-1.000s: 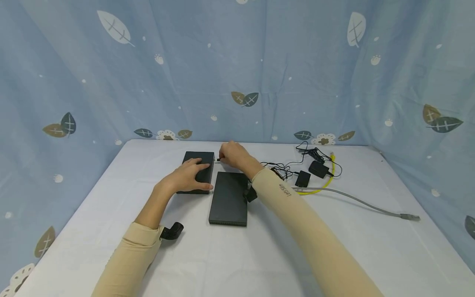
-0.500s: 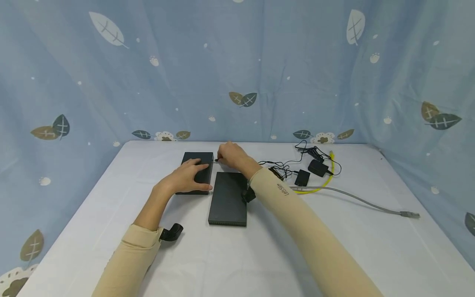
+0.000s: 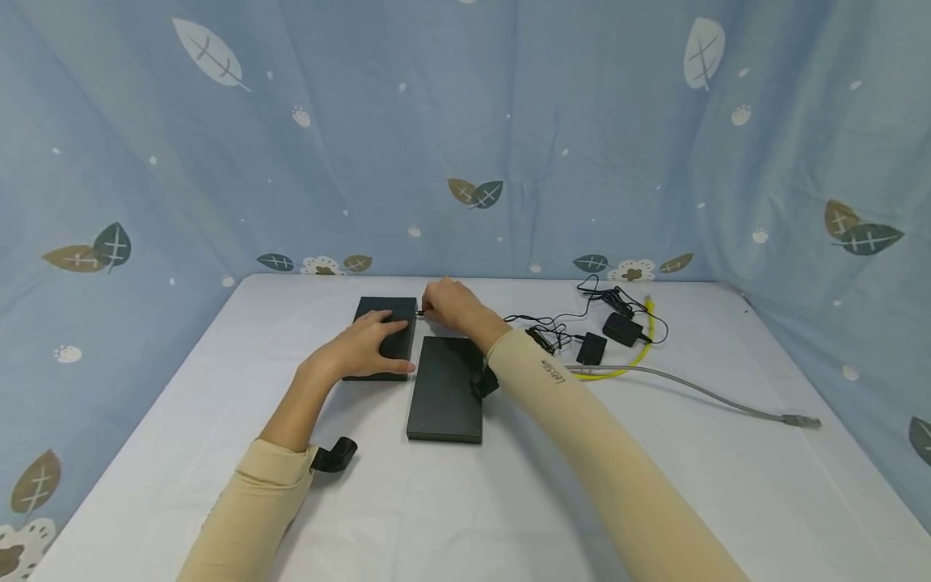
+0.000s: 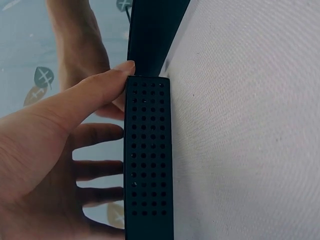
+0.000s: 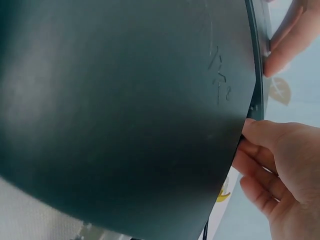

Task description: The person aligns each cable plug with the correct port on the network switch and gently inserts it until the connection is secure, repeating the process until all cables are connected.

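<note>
Black boxes (image 3: 445, 396) — two, adapters (image 3: 622, 330) — two, one plug (image 3: 420, 313) in right fingers (image 5: 258, 194)

Soft, even light is filling the head view, its source lying out of frame, and the white table (image 3: 436, 517) is looking brightest toward six o'clock. Faint shadows are falling at four o'clock from the left sleeve (image 3: 247, 509) and eight o'clock from the right sleeve (image 3: 604, 444). Both wrist views are coming out dimmer and bluish. In the left, the perforated box (image 4: 148, 150) is showing crisply; the forearm (image 4: 80, 40) toward eleven o'clock is looking soft. In the right, pale sheen is spreading toward ten o'clock across the dark box (image 5: 130, 110), its seven-o'clock edge bowing.
</note>
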Demonstrator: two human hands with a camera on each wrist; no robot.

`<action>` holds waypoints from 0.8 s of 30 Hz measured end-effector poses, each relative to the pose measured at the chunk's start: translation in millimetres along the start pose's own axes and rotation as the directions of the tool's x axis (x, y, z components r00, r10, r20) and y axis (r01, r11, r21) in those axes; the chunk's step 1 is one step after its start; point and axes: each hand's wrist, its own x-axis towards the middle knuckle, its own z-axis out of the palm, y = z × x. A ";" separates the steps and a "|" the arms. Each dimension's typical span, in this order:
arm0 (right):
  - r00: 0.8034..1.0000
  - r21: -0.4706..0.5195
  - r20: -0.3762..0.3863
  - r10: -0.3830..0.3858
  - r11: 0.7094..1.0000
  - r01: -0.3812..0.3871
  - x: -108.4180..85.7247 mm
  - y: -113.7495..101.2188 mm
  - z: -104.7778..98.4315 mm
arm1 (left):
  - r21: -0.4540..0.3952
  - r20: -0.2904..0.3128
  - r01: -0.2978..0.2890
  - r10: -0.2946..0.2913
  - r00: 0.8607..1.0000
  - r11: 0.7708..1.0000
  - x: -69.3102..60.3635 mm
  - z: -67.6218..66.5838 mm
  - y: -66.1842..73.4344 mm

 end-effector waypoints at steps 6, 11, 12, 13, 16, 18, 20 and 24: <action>1.000 0.001 0.001 0.016 1.000 -0.016 -0.2 -0.1 0.2 | -0.009 0.000 0.005 -0.005 1.000 1.000 0.4 -0.6 -0.3; 0.999 -0.005 0.019 0.037 0.999 -0.037 -1.4 -0.8 0.0 | -0.013 0.005 0.006 -0.006 1.000 1.000 -0.9 -1.3 1.8; 0.999 -0.007 0.020 0.039 0.999 -0.039 -1.7 -1.0 -0.2 | -0.014 0.005 0.006 -0.006 1.000 1.000 -1.0 -1.3 2.0; 0.999 -0.010 0.021 0.038 0.999 -0.038 -1.9 -1.3 -0.2 | -0.010 0.004 0.002 -0.002 1.000 1.000 -1.1 -1.3 2.2; 0.999 -0.017 0.019 0.037 0.999 -0.037 -1.9 -2.2 0.1 | -0.005 0.002 -0.003 0.003 1.000 1.000 -1.0 -1.0 1.9; 0.999 -0.024 0.020 0.040 0.999 -0.039 -1.5 -2.8 0.5 | -0.006 0.003 -0.004 0.004 1.000 1.000 -0.8 -0.8 1.6; 0.999 -0.030 0.026 0.046 0.999 -0.046 -0.6 -3.4 0.6 | -0.005 0.008 -0.003 0.003 1.000 1.000 -0.5 -1.0 1.3; 0.998 -0.022 0.039 0.058 0.998 -0.057 0.4 -4.7 -0.5 | 0.004 0.012 -0.003 0.003 1.000 1.000 0.4 -0.8 0.4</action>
